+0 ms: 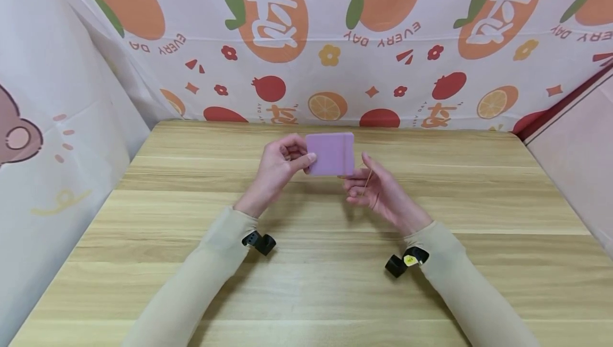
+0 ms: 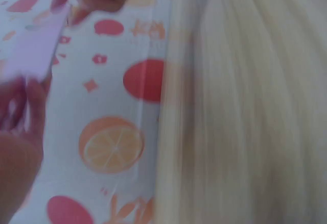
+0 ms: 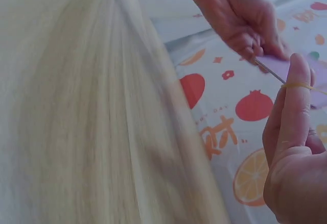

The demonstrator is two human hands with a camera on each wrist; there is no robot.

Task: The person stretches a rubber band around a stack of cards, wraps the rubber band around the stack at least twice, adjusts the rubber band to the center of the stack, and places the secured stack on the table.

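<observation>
Over the far part of the table, a small flat purple notebook hangs in my left hand. The thumb lies on its front face and the fingers are behind its left edge. A darker vertical strip runs down the notebook near its right edge. My right hand is at the lower right corner, palm turned inward, fingers extended and thumb raised. A thin yellowish rubber band loops round an extended finger of the right hand. In the left wrist view the notebook is blurred between both hands.
The wood-grain table reaches back to a fruit-print cloth. Another white cloth hangs at the left, and a pale panel stands at the right. Black wrist cameras sit on both sleeves.
</observation>
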